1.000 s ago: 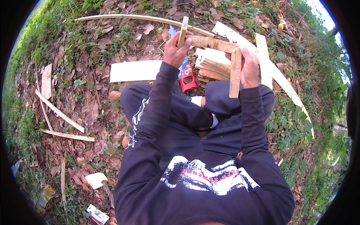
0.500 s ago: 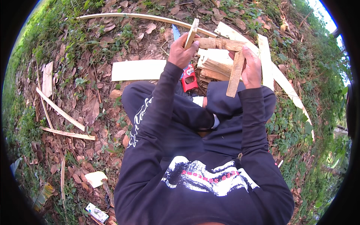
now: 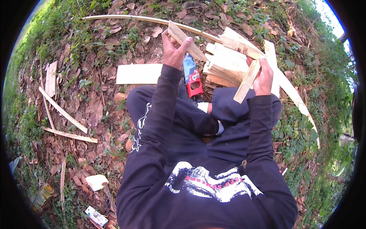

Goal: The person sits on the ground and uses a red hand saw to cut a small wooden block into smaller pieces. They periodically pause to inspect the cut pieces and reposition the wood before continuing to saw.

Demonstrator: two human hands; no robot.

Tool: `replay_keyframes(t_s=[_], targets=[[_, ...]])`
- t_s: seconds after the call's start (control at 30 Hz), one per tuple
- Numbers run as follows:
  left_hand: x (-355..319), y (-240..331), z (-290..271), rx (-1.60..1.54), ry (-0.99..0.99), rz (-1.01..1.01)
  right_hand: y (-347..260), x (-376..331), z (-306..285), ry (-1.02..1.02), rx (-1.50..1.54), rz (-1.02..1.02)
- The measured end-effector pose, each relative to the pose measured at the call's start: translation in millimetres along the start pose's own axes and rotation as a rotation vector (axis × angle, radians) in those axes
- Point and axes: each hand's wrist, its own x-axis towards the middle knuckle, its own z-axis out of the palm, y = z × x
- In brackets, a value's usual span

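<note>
Wood, left strip: the short left strip [image 3: 187,42] is pinched between thumb and fingers of the left hand [image 3: 174,51]. It slants from upper left to lower right; its lower end lies just beside the board stack in view.
Wood, right strip: the right strip [image 3: 247,82] is gripped by the right hand [image 3: 263,78], tilted, with its free end pointing down-left above the trousers [image 3: 225,103].
Crosspiece: the brownish crosspiece [image 3: 242,46] runs up-left from the right hand's fingertips. Whether it is fastened to the right strip cannot be told.
Change: half a second ago, the crosspiece spanned both hands and appeared to meet the left strip. Now a gap separates them, and the left strip has turned to a flatter slant.
Meaning: judged from this, the left strip is a loose part, and the three-sided arrangement is broken at its left corner; the right corner appears kept together by hand.
Board stack: cut boards [image 3: 227,61] lie between and below the hands.
Saw: the red-handled saw [image 3: 195,84] lies left of the stack, not held.
Pale board: the flat board [image 3: 139,73] rests on leaf litter, left of the saw.
</note>
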Motion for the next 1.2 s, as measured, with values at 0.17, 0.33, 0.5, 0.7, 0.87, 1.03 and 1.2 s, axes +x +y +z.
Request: replay_keyframes(t_s=[0.17, 0.33, 0.5, 0.7, 0.87, 1.03, 1.2], targets=[[2.7, -5.8, -2.5, -0.004, 0.059, 0.074, -2.9, 1.4, -2.0, 0.028, 0.044, -0.021], [7.7, -6.2, -13.8, 0.003, 0.046, -0.009, -4.5, 1.9, -1.6, 0.030, 0.052, -0.032], [1.0, 3.8, -7.5, -0.406, 0.176, -0.159, -6.0, 2.4, 1.0, 0.055, 0.039, -0.064], [-5.5, -21.5, -4.2, -0.429, 0.038, -0.483, -5.1, 6.4, 1.9, 0.052, 0.066, -0.075], [-14.9, -22.2, 18.0, -0.381, -0.103, -0.467, -2.6, 7.9, 5.1, 0.071, 0.090, -0.127], [-13.8, -16.2, 21.0, -0.223, -0.366, -0.345, -4.2, 11.8, 2.0, 0.066, 0.084, -0.177], [-20.8, -18.5, 30.0, -0.129, -0.457, -0.372, -6.8, 8.2, 7.5, 0.045, 0.087, -0.154]])
